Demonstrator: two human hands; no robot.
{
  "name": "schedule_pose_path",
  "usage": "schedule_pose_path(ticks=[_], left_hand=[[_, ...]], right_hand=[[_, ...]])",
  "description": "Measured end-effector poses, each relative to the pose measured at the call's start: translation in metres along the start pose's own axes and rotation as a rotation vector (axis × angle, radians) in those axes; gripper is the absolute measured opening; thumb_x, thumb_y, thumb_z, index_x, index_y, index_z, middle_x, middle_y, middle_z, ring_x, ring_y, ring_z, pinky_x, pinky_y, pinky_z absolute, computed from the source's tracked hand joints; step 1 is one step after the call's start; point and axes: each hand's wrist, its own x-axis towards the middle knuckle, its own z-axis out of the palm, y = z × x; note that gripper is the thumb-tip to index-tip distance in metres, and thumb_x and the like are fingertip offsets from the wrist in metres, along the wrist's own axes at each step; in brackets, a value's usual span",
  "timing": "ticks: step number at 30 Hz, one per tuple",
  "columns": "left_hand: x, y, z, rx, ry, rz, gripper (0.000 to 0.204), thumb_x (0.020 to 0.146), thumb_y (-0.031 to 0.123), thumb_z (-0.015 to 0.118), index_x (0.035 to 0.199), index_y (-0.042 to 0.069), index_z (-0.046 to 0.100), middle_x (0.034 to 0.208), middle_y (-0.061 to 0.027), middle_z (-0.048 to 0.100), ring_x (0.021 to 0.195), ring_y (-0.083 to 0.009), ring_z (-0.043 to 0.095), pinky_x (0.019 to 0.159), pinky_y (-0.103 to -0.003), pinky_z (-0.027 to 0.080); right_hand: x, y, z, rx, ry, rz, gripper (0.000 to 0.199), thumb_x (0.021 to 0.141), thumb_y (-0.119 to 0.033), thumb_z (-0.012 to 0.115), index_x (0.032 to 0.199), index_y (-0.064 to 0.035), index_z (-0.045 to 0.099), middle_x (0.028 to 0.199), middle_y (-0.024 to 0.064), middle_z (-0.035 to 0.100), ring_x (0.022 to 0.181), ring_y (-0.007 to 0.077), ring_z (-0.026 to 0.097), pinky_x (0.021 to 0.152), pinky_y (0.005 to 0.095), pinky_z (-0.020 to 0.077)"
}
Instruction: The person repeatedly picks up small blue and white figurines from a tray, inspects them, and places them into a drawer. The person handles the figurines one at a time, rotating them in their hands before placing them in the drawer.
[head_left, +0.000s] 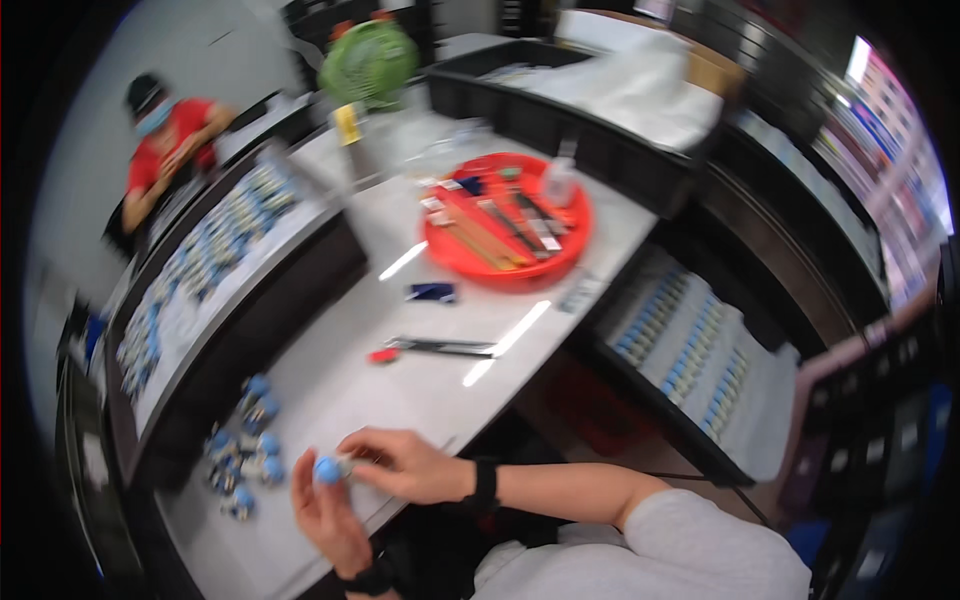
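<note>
1. The left hand (330,515) has its fingertips closed on a blue part (328,470), thumb side toward the person's other hand.
2. The right hand (400,466) meets it there, its thumb and fingers together at the part's pale end; blur hides the exact grip.
3. The blue part is above the near edge of the worktop (325,365), just right of a loose group of similar parts (262,462).
4. Beyond the hands lies a thin dark tool (445,347) with a red piece (383,355) at its left end.
5. Farther back are a small dark-blue piece (430,292) and a red basin (490,281) holding long, thin items.
6. A black bin (260,340) on the left holds many blue parts; a tray (768,385) on the right holds them in rows.
7. At the back left, near a green fan (368,62), is a person in red (185,130).
</note>
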Motion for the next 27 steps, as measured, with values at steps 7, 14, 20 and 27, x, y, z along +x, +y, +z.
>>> schedule_pose_path(ticks=[7,14,20,27], left_hand=[[-0.008,0.005,0.001,0.231,-0.012,-0.023,0.032,0.089,-0.001,0.049,0.120,-0.005,0.043,0.124,-0.0164,0.048,0.107,-0.0249,0.049,0.094,-0.036,0.040],[-0.006,0.006,0.007,0.304,-0.012,0.035,0.028,0.089,-0.001,0.051,0.116,-0.008,0.049,0.119,-0.0158,0.051,0.102,-0.0227,0.051,0.091,-0.034,0.043],[-0.003,0.004,0.002,0.325,-0.049,0.036,0.030,0.088,0.001,0.053,0.117,-0.006,0.050,0.116,-0.0152,0.054,0.099,-0.0236,0.053,0.088,-0.034,0.045],[-0.004,0.002,0.002,0.343,-0.047,0.050,0.031,0.087,0.000,0.052,0.118,-0.005,0.050,0.120,-0.0160,0.052,0.101,-0.0245,0.053,0.088,-0.035,0.045]], right_hand=[[-0.074,-0.045,-0.140,-0.150,0.548,-0.085,0.021,0.085,0.001,0.056,0.106,-0.0012,0.057,0.098,0.0060,0.061,0.092,0.0124,0.058,0.080,0.0255,0.0478],[-0.272,-0.019,-0.365,-0.816,1.411,-0.043,0.021,0.079,0.003,0.059,0.100,-0.0015,0.060,0.091,0.0060,0.064,0.086,0.0130,0.060,0.074,0.0268,0.0493],[-0.447,0.020,-0.483,-1.227,1.828,0.402,0.016,0.070,-0.004,0.066,0.086,-0.0042,0.062,0.082,0.0147,0.066,0.077,0.0293,0.064,0.071,0.0343,0.0500],[-0.467,0.029,-0.506,-1.338,1.718,0.786,0.021,0.069,-0.003,0.065,0.091,-0.0028,0.063,0.087,0.0169,0.065,0.086,0.0331,0.063,0.078,0.0383,0.0492]])
